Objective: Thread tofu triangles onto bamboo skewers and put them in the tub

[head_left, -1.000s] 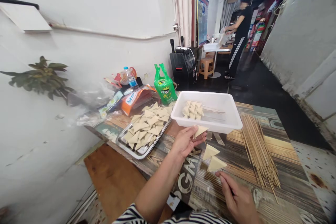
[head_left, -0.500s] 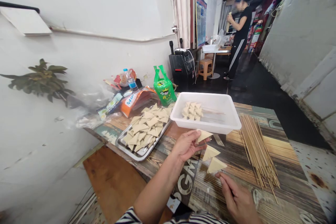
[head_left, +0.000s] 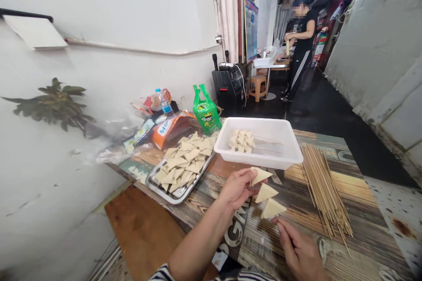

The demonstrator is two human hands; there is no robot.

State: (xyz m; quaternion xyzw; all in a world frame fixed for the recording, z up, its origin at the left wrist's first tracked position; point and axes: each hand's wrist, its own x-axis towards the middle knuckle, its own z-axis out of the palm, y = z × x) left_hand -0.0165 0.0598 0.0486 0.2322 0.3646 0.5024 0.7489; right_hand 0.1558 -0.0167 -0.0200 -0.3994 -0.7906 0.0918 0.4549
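Head camera: the left hand (head_left: 238, 189) pinches an upper triangle (head_left: 261, 176), pale and thin, between thumb and fingers, while the right hand (head_left: 301, 246) grips the near end of a stick (head_left: 277, 217). From the right fingertips, that upper triangle lies toward 11 o'clock, and the stick's long axis seems to run the same way, through a lower triangle (head_left: 273, 208) and a middle triangle (head_left: 266, 192). The lower one is nearer the right hand, the middle one nearer the left. Farther out, a metal tray (head_left: 152, 184) piled with triangles sits at the left hand's 10 o'clock, a white tub (head_left: 260, 158) at its 1 o'clock, and a bundle of loose sticks (head_left: 326, 184) at the right hand's 1 o'clock.

The stick's far tip is hidden, so whether it passes through the upper triangle cannot be told. The right wrist is cut off at 6 o'clock, and the filled sticks inside the tub overlap too closely to count.
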